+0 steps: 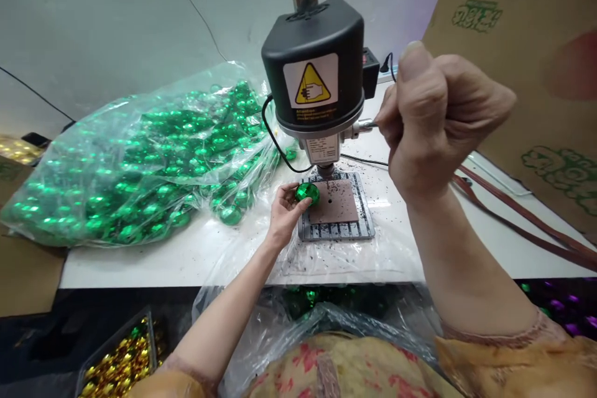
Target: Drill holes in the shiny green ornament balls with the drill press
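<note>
A shiny, faceted green ball (308,193) is pinched between the thumb and fingers of my left hand (285,214). It is at the left edge of a brown square pad (342,208), which has a small dark hole and lies on the slotted metal base plate (367,224). Above the pad hangs the black-capped head of a bench drill press (314,68) with a yellow warning label. My right hand (431,112) is closed in a fist at the lever (366,125) on the press's right side; most of the grip is hidden behind my fingers.
A large clear plastic bag (140,161) full of green balls covers the table's left. Cardboard boxes (527,74) stand at right. Dark shavings litter the base plate and table (177,267). Below left is a bin (152,342) of gold balls. Brown straps (522,217) lie at right.
</note>
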Tool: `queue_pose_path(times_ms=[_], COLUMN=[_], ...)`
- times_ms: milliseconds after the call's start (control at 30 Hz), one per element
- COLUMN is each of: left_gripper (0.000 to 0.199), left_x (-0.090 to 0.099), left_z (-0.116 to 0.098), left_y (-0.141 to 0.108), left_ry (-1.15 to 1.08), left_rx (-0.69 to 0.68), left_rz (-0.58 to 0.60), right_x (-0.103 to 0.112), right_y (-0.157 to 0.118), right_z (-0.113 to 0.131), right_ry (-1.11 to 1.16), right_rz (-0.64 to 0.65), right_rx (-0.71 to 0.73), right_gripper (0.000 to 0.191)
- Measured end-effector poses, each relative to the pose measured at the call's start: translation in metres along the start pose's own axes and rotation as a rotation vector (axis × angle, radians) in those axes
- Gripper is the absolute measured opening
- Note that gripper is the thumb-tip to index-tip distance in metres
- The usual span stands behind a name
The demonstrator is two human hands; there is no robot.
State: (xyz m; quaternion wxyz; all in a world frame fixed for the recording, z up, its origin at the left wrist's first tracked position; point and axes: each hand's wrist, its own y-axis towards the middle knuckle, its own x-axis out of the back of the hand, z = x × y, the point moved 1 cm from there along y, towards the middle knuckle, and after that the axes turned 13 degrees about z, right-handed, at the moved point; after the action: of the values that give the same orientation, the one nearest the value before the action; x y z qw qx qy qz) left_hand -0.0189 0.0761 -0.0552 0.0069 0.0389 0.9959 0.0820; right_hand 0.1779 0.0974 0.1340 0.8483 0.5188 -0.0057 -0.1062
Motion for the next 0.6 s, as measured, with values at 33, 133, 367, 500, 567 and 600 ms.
queue_pose_path(times_ms=[33, 133, 367, 500, 567, 600], left_gripper=[0.059, 0.064, 0.065, 0.063, 0.061, 0.060], left_x=[-0.004, -0.011, -0.019, -0.022, -0.024, -0.025], left_z=[0.003, 0.012, 0.016, 0.014, 0.012, 0.012], left_y=[0.004, 0.014, 0.020, 0.017, 0.015, 0.015], left_ry=[0.009, 0.019, 0.106, 0.216, 0.271, 0.299], left_rx=[-0.005, -0.007, -0.069, -0.080, -0.070, -0.065], left_rz=[0.019, 0.063, 0.163, 0.206, 0.215, 0.217], right_x=[0.001, 0.002, 0.003, 0.003, 0.003, 0.002], right_y=[0.000, -0.002, -0.003, -0.003, -0.003, -0.003], right_z=[0.000, 0.001, 0.005, 0.004, 0.003, 0.003], right_ry=[-0.001, 0.048, -0.025, 0.051, 0.069, 0.078], right_rz=[0.010, 0.023, 0.046, 0.042, 0.042, 0.041], right_rx=[0.006, 0.038, -0.010, 0.033, 0.035, 0.035], right_gripper=[0.047, 0.045, 0.048, 0.045, 0.047, 0.047])
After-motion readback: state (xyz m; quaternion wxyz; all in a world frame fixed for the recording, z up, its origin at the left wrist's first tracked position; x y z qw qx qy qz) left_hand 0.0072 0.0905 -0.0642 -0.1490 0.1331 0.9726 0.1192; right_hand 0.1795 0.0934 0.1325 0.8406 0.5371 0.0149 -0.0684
